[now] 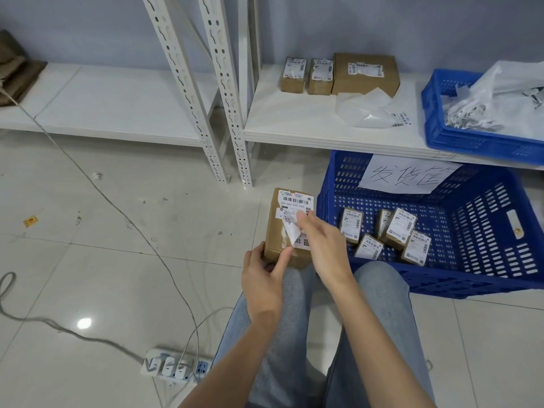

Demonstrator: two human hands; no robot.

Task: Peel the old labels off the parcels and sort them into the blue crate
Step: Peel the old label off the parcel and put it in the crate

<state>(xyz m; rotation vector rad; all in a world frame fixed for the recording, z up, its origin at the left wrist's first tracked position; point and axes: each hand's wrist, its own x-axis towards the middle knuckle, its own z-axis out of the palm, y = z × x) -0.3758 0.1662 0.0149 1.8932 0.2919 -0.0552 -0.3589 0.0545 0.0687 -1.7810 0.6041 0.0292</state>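
Left hand [263, 272] grips the parcel [284, 231] at its near end, on the knee. Right hand [321, 245] pinches the half-lifted label [294, 228]. Parcel's long axis points away, beside the blue crate [482, 278].

Nine parcels [288, 228] (perhaps five in the floor crate), two blue crates [482, 254], one power strip [176, 368].

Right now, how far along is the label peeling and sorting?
Done: five small parcels lie in the blue crate. In hand: left hand grips a parcel while right hand pinches its half-lifted label. Left: three labelled boxes on the shelf.
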